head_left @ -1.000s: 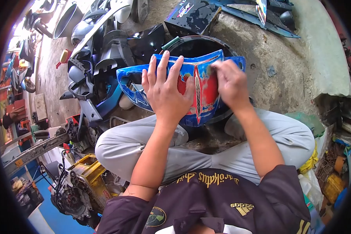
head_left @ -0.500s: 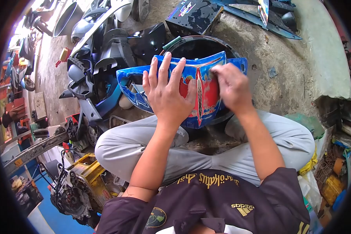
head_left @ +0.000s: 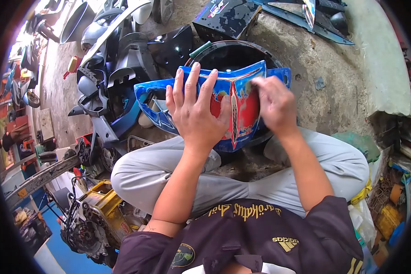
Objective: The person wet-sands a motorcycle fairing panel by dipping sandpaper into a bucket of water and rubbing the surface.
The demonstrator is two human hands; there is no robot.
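Observation:
A blue and red motorcycle fairing panel [head_left: 245, 112], its paint worn through in patches along a central ridge, lies over a round black basin [head_left: 214, 54] in front of my crossed legs. My left hand [head_left: 198, 102] rests flat on the panel's left half with its fingers spread. On the right half, my right hand [head_left: 276, 102] has its fingers bent and pressed together against the painted surface. Whatever those fingers hold, if anything, is hidden beneath them.
Several dark plastic motorcycle body parts [head_left: 132, 59] lie to the left. A wet black box [head_left: 226, 19] stands beyond the basin. Blue panels [head_left: 306, 23] are at the back right, and an engine [head_left: 89, 228] with a yellow crate [head_left: 102, 201] sits at lower left.
My right hand has shifted very slightly to the right on the panel, its fingers still bent. The left hand stays spread in nearly the same place.

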